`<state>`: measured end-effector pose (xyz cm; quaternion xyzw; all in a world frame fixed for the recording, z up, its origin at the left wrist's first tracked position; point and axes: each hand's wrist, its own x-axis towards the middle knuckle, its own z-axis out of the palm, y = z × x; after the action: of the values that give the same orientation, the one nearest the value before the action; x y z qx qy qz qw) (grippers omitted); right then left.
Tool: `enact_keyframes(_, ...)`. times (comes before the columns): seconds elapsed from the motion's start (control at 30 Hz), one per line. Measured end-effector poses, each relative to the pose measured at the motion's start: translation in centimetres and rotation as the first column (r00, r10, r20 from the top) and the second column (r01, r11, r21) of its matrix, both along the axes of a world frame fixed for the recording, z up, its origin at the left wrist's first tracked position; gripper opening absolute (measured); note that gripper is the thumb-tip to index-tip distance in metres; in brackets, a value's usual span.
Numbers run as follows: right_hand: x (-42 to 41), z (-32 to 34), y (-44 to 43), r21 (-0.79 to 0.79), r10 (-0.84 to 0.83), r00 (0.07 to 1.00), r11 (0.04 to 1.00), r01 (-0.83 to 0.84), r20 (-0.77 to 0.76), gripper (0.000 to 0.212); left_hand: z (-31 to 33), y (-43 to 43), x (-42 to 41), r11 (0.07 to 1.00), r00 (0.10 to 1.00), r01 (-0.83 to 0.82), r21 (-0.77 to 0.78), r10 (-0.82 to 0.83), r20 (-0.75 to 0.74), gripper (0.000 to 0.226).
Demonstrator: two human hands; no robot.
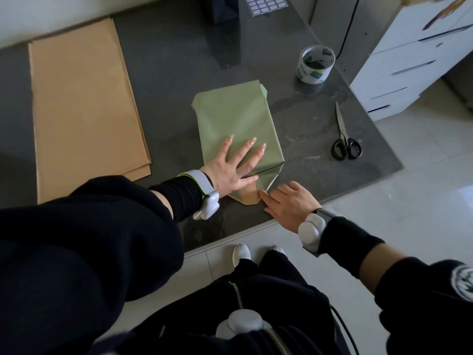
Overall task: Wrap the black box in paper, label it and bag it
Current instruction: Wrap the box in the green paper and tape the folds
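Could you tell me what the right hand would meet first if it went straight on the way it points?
The right hand points at the folded end flap of the green-wrapped box, seemingly at its fingertips; the left hand lies just beyond.

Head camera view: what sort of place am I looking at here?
Likely a home or small-office packing station: a dark countertop holds a paper-wrapped box, a stack of brown paper, a tape roll and scissors, with white drawers alongside.
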<state>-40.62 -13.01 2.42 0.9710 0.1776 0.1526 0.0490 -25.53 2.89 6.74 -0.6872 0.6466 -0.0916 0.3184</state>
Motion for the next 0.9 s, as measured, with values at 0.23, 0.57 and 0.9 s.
enact_keyframes(0.23,-1.1,-0.8,-0.3,0.105,-0.049,0.997,0.994,0.042,0.059,0.03,0.0,-0.2,-0.2,0.992,0.983,-0.113,-0.055,0.104,-0.153,0.065)
enact_keyframes(0.57,3.2,0.6,-0.2,-0.099,0.306,0.936,0.951,-0.292,0.176,0.016,0.5,-0.3,-0.8,0.99,0.996,-0.08,0.118,0.085,-0.036,0.067)
enact_keyframes(0.9,2.9,1.0,-1.7,-0.049,0.288,0.935,0.957,-0.284,0.208,0.02,1.2,-0.6,-1.2,0.984,0.995,-0.092,0.152,0.094,-0.008,0.066)
